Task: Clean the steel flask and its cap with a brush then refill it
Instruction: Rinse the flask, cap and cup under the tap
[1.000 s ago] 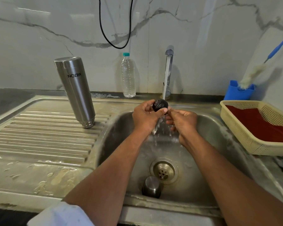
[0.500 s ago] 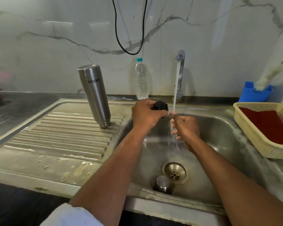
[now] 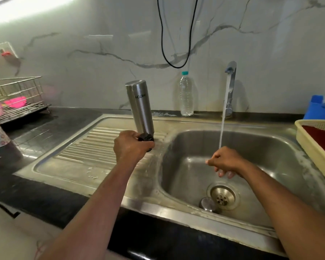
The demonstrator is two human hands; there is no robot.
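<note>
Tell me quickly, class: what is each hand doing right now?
Left hand: grips the black cap, over the draining board.
Right hand: holds nothing, fingers loosely curled under the running water.

The steel flask (image 3: 141,107) stood upside down and bore the only legible text, black lettering that read "MILTON", seen inverted near its upper end.

A home kitchen: a steel sink (image 3: 186,147) with ribbed drainboard (image 3: 101,145), running tap (image 3: 231,87), wire dish rack (image 3: 17,98), marble-look wall (image 3: 101,44)
</note>
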